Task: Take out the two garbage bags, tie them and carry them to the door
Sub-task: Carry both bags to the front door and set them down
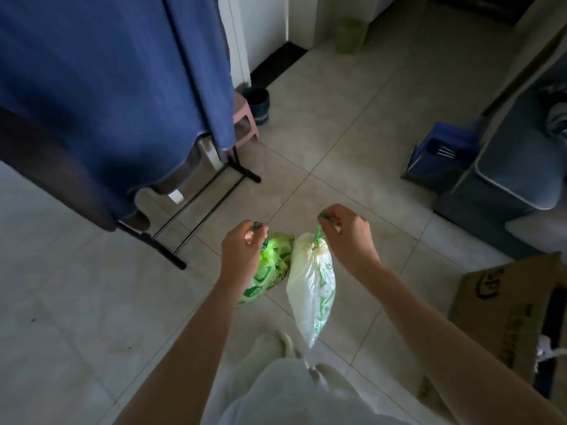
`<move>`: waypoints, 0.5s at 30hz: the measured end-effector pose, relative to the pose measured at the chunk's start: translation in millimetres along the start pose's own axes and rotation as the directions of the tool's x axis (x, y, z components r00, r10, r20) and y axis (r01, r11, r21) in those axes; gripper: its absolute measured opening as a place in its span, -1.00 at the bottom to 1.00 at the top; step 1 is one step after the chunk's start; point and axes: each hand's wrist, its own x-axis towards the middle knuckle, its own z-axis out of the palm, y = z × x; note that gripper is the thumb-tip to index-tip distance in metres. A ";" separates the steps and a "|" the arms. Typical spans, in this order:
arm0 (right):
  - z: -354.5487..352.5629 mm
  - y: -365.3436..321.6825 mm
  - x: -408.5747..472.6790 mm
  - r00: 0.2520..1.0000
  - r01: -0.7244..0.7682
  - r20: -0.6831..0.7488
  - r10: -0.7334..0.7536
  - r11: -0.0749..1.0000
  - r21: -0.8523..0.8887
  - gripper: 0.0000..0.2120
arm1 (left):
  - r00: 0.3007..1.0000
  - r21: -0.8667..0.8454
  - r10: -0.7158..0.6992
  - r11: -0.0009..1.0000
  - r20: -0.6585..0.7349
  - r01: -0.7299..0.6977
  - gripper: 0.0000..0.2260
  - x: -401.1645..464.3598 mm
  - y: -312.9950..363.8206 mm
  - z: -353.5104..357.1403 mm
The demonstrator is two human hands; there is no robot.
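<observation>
— Head view, straight down: what are the hands doing?

— Both are raised over the tiled floor (352, 124), apart from each other, each with fingers curled around a green drawstring. The left hand (242, 250) pinches the string of the green bag (273, 268); the right hand (348, 237) pinches the string of the white bag (311, 289).

— Where are the bags?

— Side by side between the hands, in front of the person's feet. The white bag hangs from its string, gathered tight at the neck, its lower end pointing back toward the person's legs. The green bag sits lower and partly behind the left hand; whether it rests on the floor or hangs just above it, I cannot tell.

— Do the two bags touch?

— They are just beside each other near the top; contact is unclear.

— What else is around?

— A blue cloth (107, 87) draped over a black rack (196, 207) on the left, a pink stool (244, 121) behind it, a green bin (348, 33) far back, a grey bin (518, 167) on the right, and a cardboard box (503, 314) at the lower right.
</observation>
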 end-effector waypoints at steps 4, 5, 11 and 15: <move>-14.3 20.4 82.7 0.998 -0.044 -0.053 0.042 0.999 -0.030 -0.93 | 0.998 0.027 0.024 0.999 0.059 -0.026 -0.85 91.9 21.6 39.1; -18.0 25.7 105.0 0.996 -0.056 -0.074 0.053 0.998 -0.037 -0.93 | 0.997 0.025 0.033 0.999 0.074 -0.035 -0.84 115.9 28.6 49.5; -45.4 50.3 243.4 0.973 -0.154 -0.187 0.139 0.986 -0.066 -0.93 | 0.962 0.009 0.132 0.990 0.238 -0.138 -0.85 247.2 79.7 106.6; -69.2 63.5 329.7 0.955 -0.181 -0.250 0.159 0.981 -0.066 -0.94 | 0.935 0.022 0.185 0.979 0.302 -0.200 -0.85 329.0 122.2 141.4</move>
